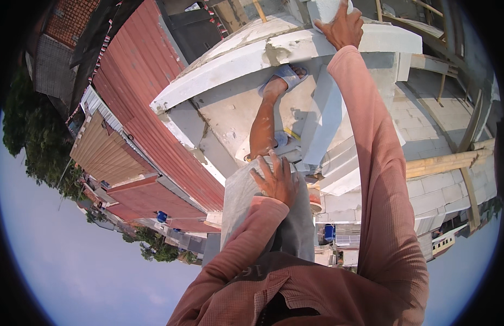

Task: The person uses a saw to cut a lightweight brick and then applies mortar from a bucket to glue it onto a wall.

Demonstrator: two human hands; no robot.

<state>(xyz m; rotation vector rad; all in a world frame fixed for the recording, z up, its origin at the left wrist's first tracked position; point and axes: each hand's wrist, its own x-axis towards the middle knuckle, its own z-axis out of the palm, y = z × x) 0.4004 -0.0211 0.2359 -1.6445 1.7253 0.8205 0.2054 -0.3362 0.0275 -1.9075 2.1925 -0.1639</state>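
Observation:
My right arm stretches forward, and my right hand (343, 28) grips the corner of a white block (323, 10) at the top edge of the view. Its fingers bend around the block, which is partly cut off by the frame. My left hand (276, 182) rests on my bent knee, fingers spread over the grey trousers (241, 190), holding nothing. One of my feet, in a light sandal (289, 77), stands on the dusty concrete surface just behind a curved white ledge (219, 73). The other foot is mostly hidden below the knee.
Left of the ledge, a red corrugated roof (149, 81) lies lower down. A pale blue-grey beam (323, 119) rises beside my feet. On the right are a light block wall (434, 127), bamboo poles (447, 163) and timber supports (472, 127). Rooftops and trees lie beyond.

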